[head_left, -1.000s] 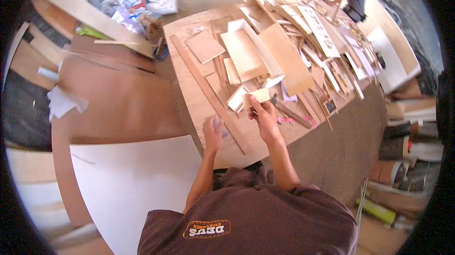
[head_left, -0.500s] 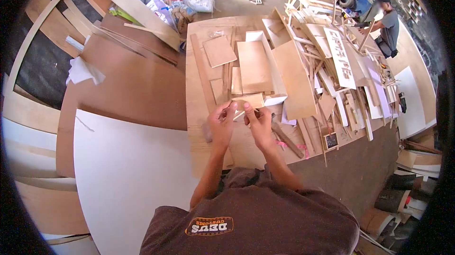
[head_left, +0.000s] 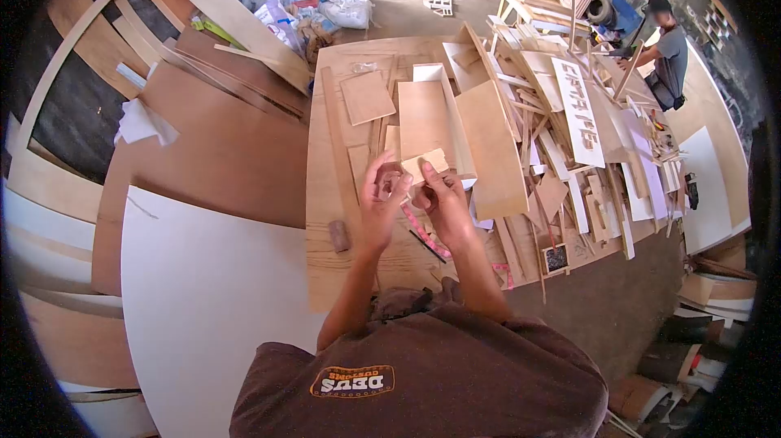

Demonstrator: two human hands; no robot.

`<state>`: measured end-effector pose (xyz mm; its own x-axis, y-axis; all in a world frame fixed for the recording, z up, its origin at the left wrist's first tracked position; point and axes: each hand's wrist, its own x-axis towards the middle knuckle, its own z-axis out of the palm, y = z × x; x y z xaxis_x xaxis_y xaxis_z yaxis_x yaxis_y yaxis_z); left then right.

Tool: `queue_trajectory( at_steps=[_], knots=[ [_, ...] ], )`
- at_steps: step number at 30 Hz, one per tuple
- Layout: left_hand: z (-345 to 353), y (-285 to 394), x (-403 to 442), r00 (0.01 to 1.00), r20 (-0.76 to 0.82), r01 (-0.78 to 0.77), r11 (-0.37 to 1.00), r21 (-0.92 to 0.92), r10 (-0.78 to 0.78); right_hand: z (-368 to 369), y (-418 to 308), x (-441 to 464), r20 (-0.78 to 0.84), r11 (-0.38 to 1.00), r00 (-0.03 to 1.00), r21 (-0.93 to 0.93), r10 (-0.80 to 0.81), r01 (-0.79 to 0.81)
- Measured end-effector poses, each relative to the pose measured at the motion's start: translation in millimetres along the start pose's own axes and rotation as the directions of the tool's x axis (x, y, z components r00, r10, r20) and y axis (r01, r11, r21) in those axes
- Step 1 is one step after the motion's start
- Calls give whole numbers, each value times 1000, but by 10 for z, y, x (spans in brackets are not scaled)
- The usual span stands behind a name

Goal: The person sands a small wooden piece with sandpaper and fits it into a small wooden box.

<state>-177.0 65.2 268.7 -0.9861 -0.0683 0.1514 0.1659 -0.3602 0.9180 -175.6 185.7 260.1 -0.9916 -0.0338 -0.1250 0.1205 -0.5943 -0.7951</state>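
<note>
A small, pale, flat piece of wood is tilted over the near end of the white-sided wooden box. My right hand grips this piece, with the thumb pressed on its upper face. At its left end is my left hand, with curved fingers and a gap between them and the thumb; whether a fingertip touches the wood is hard to see. Beneath the hands, a pink measuring tape and a thin black stick lie on the plywood table.
A brown block and a square board lie on the table's left part. Scrap wood and a cut-letter white board are piled at right. A white sheet stands to my left. A co-worker is at the far right.
My left hand has loosened from the small wood piece, which was held in both hands. The piece has tilted, its right end higher. More of the measuring tape shows.
</note>
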Motion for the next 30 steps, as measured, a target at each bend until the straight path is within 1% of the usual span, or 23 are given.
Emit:
queue_trajectory(
  at_steps=[1, 2, 3, 4, 5, 7, 11, 13, 14, 15, 16, 17, 18, 19, 20, 22, 23, 25, 26, 27, 28, 29, 30],
  knots=[
    [48, 52, -14, 999, 25, -37, 999, -17, 38, -4, 4, -6, -1, 1000, 1000, 4, 1, -1],
    [-16, -6, 2, 999, 27, -36, 999, -14, 36, -3, 13, -11, 38, 995, 999, 88, 35, -38],
    [-108, -34, 40, 991, 127, -52, 997, 53, 45, -1, 18, -15, 80, 982, 995, 169, 66, -78],
    [-175, -59, 56, 973, 225, -74, 990, 118, 46, -1, 10, -23, 79, 982, 995, 170, 67, -80],
    [-225, -88, 38, 974, 221, -71, 990, 120, 43, 2, 1, -37, 100, 975, 990, 191, 95, -113],
    [-199, 78, 5, 965, 257, 39, 997, 72, -56, 5, 13, -52, 123, 966, 984, 211, 126, -150],
    [-289, 10, -1, 988, 152, -2, 999, 44, -5, 115, -18, -134, 102, 992, 992, 95, 77, -87],
    [-438, -20, -2, 992, 116, 24, 985, 169, -44, 168, -16, -184, 77, 995, 994, 52, 77, -81],
    [-501, -62, -5, 993, 111, 26, 986, 166, -45, 166, 2, -198, 108, 987, 988, 103, 112, -123],
    [-540, -67, -8, 994, 109, 18, 994, 107, -30, 165, 28, -215, 140, 974, 980, 153, 145, -166],
    [-572, -69, -23, 994, 107, 9, 999, 48, -14, 168, 58, -235, 141, 974, 979, 149, 149, -170],
    [-584, -78, -68, 995, 104, 9, 999, 45, -13, 166, 90, -252, 156, 947, 970, 233, 189, -222],
    [-524, 16, -140, 994, 102, -47, 998, 47, 42, 160, 127, -267, 172, 909, 958, 315, 229, -274],
    [-513, 68, -200, 990, 100, -100, 994, 50, 95, 149, 173, -278, 171, 908, 957, 313, 236, -280],
    [-591, 29, -231, 991, 94, -95, 994, 51, 90, 130, 228, -287, 208, 891, 944, 328, 255, -313],
    [-790, -80, -291, 975, 201, -141, 964, 223, 96, 84, 369, -301, 244, 868, 926, 343, 287, -359],
    [-884, -138, -330, 979, 186, -130, 965, 230, 87, 65, 460, -292, 197, 894, 936, 293, 291, -339],
    [-1059, -174, -405, 999, 25, 40, 972, 231, -48, 70, 635, -301, 154, 904, 934, 241, 323, -353],
    [-1230, -264, -413, 998, 0, 61, 970, 236, -63, 75, 707, -299, 40, 932, 952, 195, 303, -305],
    [-1491, -418, -395, 993, -23, 118, 929, 351, -117, 68, 786, -312, -71, 955, 959, 140, 273, -261],
    [-1744, -567, -415, 984, -48, 172, 872, 457, -169, 16, 889, -338, -108, 962, 959, 117, 260, -248],
    [-1958, -676, -467, 982, -65, 189, 868, 459, -179, -36, 993, -350, -107, 956, 954, 118, 280, -267],
    [-2166, -779, -517, 974, -69, 210, 751, 626, -214, -89, 1103, -359, -147, 949, 940, 119, 306, -291]
  ],
)
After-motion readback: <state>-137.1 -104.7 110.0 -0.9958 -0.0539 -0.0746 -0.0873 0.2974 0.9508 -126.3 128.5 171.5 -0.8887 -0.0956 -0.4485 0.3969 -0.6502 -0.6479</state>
